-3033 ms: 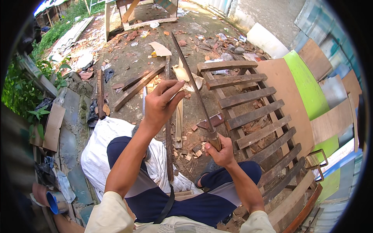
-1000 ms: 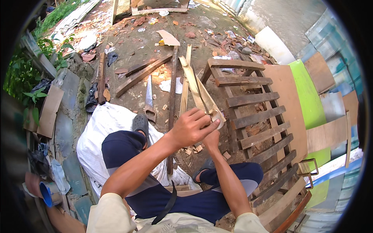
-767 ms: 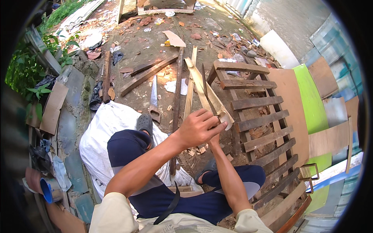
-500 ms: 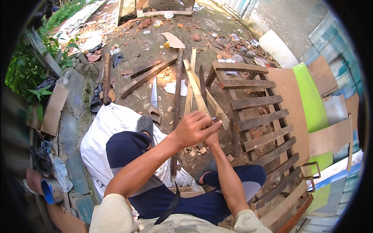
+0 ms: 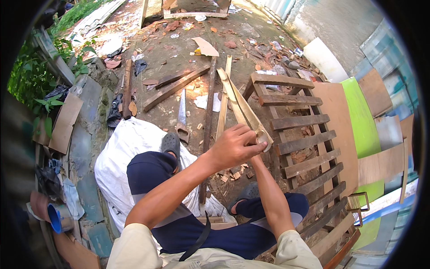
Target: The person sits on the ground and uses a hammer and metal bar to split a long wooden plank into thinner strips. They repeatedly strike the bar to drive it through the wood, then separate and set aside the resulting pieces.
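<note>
My left hand is closed in a fist, with the thumb toward the right. A narrow pale wooden strip runs from its far tip down into this fist. Against it lies a wider pale split piece, curved like bamboo, its near end beside my left thumb. My right hand sits just behind and below the left one. Its fingers are hidden, so what it holds does not show. Small wood chips lie on the ground under my hands.
A slatted wooden frame lies close on the right. A handsaw, a long dark wooden bar and loose wooden pieces lie ahead. White sheeting is at the left by my legs, near a blue bucket.
A dark blade-like strip seen beside the pale pieces is out of sight now. The wider pale piece has swung in against the narrow strip. Both hands have shifted slightly right and down.
</note>
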A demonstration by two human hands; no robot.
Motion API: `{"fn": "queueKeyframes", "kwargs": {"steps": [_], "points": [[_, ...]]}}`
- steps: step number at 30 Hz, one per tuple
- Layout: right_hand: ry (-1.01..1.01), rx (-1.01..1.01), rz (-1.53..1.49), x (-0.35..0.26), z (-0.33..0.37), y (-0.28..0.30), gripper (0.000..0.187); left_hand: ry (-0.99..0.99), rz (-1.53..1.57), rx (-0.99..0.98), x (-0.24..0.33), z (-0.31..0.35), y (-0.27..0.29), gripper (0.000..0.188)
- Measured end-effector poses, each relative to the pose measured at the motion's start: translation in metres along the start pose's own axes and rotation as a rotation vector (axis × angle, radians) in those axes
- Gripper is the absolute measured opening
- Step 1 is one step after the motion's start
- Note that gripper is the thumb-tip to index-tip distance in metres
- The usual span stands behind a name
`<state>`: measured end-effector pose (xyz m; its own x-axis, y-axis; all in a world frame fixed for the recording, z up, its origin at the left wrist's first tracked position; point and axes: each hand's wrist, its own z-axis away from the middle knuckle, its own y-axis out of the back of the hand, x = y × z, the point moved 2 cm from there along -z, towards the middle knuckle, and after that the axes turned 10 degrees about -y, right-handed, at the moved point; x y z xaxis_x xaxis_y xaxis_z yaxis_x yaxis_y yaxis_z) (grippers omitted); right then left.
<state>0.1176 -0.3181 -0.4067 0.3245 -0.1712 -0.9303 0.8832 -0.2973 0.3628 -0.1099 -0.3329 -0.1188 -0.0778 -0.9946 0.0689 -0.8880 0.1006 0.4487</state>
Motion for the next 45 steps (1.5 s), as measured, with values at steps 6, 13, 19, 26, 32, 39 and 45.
{"fn": "queueKeyframes", "kwargs": {"steps": [6,13,19,26,32,39,45], "points": [[-0.153,0.01,0.215,-0.042,0.006,-0.023,0.029,-0.01,-0.035,-0.039,-0.002,0.004,0.003,0.027],[-0.236,0.039,0.325,-0.067,0.019,-0.021,0.027,-0.049,0.005,-0.083,0.003,0.009,-0.004,0.033],[-0.29,0.069,0.407,-0.087,0.006,-0.024,0.026,0.013,-0.047,-0.093,0.002,0.013,0.025,0.038],[-0.276,0.061,0.58,-0.052,-0.051,0.008,0.027,-0.019,-0.018,-0.09,0.003,0.004,0.022,0.041],[-0.316,0.033,0.618,-0.074,-0.078,-0.028,0.03,-0.012,-0.069,-0.186,0.002,0.021,0.026,0.043],[-0.346,-0.163,0.23,-0.033,-0.061,-0.036,0.033,-0.058,-0.028,-0.248,0.015,0.026,0.011,0.044],[-0.743,-0.256,-0.06,-0.032,-0.06,-0.036,0.036,-0.058,-0.044,-0.25,0.019,0.034,0.016,0.054]]}}
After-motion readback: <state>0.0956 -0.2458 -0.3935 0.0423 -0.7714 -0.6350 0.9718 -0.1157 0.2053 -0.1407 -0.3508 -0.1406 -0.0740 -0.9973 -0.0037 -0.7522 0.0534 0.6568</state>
